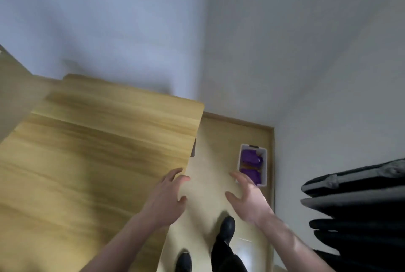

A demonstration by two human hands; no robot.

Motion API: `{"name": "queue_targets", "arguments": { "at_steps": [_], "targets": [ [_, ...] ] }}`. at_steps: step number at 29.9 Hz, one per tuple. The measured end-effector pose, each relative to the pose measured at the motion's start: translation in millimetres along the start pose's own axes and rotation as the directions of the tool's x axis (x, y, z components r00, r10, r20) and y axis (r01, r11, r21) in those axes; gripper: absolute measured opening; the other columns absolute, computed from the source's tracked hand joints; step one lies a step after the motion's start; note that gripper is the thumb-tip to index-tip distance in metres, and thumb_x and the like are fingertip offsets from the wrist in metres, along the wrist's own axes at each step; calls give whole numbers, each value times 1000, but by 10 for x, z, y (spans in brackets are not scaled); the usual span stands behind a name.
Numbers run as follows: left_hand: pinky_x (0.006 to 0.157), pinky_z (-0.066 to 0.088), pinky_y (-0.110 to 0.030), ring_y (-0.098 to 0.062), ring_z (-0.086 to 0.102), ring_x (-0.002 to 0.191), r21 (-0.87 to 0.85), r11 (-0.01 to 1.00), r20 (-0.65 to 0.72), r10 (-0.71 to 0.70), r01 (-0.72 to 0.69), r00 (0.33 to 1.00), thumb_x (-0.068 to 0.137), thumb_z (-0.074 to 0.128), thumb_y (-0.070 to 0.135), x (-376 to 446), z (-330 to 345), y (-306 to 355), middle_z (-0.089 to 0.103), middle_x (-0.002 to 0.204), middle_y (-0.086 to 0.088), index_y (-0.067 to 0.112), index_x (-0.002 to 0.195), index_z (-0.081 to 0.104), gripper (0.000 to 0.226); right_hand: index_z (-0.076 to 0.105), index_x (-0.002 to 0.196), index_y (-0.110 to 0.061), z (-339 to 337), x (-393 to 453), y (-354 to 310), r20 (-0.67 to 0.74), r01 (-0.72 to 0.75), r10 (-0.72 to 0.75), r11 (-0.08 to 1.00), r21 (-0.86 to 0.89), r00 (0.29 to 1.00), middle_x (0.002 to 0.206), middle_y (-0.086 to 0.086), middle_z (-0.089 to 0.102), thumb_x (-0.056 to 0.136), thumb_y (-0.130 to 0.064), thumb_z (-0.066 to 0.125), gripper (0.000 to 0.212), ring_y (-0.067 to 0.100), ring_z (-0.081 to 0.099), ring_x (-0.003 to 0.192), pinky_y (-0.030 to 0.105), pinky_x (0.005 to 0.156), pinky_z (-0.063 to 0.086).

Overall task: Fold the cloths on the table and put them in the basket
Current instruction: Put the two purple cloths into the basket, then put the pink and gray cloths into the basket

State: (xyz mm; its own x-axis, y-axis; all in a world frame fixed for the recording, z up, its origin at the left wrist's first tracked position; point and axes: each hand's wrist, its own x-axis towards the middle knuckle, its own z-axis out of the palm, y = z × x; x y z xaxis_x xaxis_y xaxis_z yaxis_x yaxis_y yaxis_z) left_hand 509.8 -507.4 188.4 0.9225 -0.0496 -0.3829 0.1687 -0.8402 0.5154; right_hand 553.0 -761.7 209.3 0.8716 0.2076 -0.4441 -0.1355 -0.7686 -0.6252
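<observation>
Plain pale walls (285,41) meeting in a corner, kinda bluish on the left side and greyer on the right. Light wood-look floor (210,162) with a matching skirting board (238,121) along the wall. Stack of dark folded stuff (359,204) at the right edge, too blurry to say what it is

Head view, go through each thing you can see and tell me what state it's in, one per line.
Left hand: open, holding nothing, over the table's edge.
Right hand: open, holding nothing, above the floor.
Basket: on the floor, upright, open-topped.
Purple cloths: folded, inside the basket.
Table: no cloth visible on it.
</observation>
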Motion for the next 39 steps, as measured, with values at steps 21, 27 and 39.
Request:
{"name": "queue_targets", "arguments": {
  "at_steps": [21,27,39],
  "targets": [
    [116,36,-40,-26,32,147,-58,971,-133,-236,230,963,92,58,26,-3126,732,-669,15,165,13,37,151,34,65,36,154,-36,1256,-2308,-194,153,308,-291,945,-110,945,162,-17,28,98,-33,59,61,4,33,145,0,97,23],
    [115,41,-37,-16,27,150,-106,951,-178,-304,289,936,96,59,29,-3915,1012,-764,10,166,15,36,154,31,65,33,156,-32,1658,-2788,-55,240,359,-335,931,-62,911,165,-12,24,99,-32,57,62,8,29,148,13,108,23],
    [111,41,-33,-13,32,145,-189,898,-255,-436,398,863,92,64,24,-5327,1123,-1355,22,160,13,35,146,42,60,36,155,-27,2519,-3663,-419,387,418,-387,909,7,837,161,-6,31,95,-31,60,64,15,37,144,18,111,30]
  ]
}}
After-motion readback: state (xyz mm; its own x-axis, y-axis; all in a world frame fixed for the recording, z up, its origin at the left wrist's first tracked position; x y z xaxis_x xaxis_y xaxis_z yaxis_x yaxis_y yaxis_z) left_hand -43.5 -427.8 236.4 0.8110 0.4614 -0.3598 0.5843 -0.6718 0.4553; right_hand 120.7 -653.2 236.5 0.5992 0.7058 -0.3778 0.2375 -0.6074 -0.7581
